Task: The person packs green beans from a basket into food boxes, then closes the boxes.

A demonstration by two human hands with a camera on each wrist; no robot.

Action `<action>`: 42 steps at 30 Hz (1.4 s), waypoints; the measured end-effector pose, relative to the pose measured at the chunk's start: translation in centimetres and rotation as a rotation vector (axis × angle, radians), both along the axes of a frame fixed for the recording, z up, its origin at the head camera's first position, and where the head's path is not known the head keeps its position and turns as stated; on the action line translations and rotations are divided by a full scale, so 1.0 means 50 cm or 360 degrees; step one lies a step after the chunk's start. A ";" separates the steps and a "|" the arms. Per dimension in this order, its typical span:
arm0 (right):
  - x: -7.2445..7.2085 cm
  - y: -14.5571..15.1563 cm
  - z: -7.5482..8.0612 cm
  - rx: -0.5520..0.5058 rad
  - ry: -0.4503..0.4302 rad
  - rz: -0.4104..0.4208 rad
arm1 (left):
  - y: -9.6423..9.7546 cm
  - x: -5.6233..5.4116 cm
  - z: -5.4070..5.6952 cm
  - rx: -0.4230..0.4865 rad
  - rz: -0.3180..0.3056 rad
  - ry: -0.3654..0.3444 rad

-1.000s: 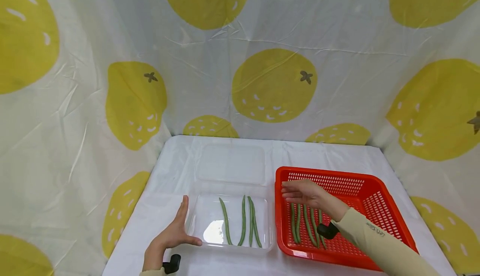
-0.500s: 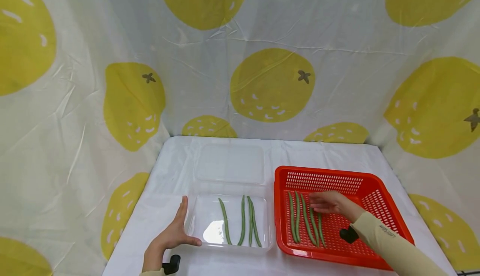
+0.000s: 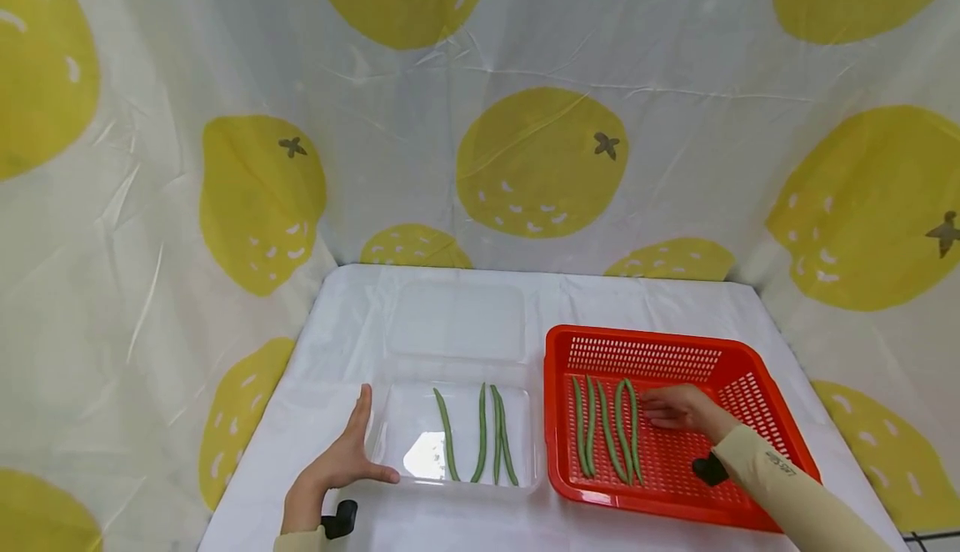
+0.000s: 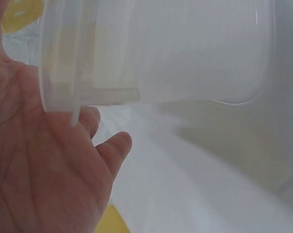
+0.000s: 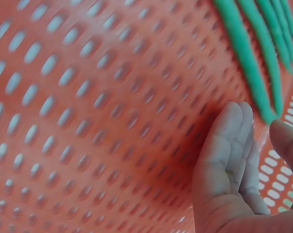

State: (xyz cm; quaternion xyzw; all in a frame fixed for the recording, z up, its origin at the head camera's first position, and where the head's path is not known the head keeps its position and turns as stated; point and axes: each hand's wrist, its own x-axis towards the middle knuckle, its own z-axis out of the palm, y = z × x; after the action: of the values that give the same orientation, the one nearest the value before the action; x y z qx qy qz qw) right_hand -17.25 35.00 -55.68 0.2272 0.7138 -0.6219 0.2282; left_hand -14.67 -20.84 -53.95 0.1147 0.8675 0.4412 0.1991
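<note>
Green beans (image 3: 635,435) lie side by side in the left part of the red basket (image 3: 645,335). My right hand (image 3: 678,408) is low inside the basket, right of the rightmost beans. In the right wrist view its thumb and fingers are apart, with a bean's tip (image 5: 267,116) close to the thumb tip and nothing pinched. My left hand (image 3: 341,459) is spread at the left side of a clear plastic container (image 3: 495,492), thumb toward its front corner. The left wrist view shows the palm (image 4: 40,155) beside the container's rim. Several green beans (image 3: 482,434) lie in this container.
A flat translucent lid (image 3: 457,318) lies behind the container on the white tablecloth (image 3: 450,527). The basket stands close to the container's right side. A curtain (image 3: 397,135) printed with yellow lemons hangs around the back and sides.
My right hand has moved from above the left side of the basket rightward and down, past the beans, uncovering their upper ends. The left hand stays at the container.
</note>
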 end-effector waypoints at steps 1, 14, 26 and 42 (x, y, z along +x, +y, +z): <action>0.001 0.002 0.000 0.0016 -0.0004 -0.0015 | 0.000 0.000 0.000 -0.0004 -0.0001 0.0001; 0.010 -0.026 -0.013 0.0241 0.0079 0.0014 | 0.002 0.001 0.000 -0.0025 0.0020 0.0000; 0.010 -0.034 -0.013 0.0077 0.0078 0.0016 | 0.003 0.001 0.000 -0.0022 0.0016 -0.0004; -0.011 -0.036 0.075 -0.0586 0.0015 0.0130 | 0.003 0.000 0.000 -0.0019 0.0015 -0.0031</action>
State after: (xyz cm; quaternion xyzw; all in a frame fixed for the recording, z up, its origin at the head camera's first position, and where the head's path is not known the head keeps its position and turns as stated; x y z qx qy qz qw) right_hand -17.82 33.20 -51.95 0.1494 0.5978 -0.7332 0.2876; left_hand -14.65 -20.67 -53.95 0.1049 0.8686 0.4382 0.2061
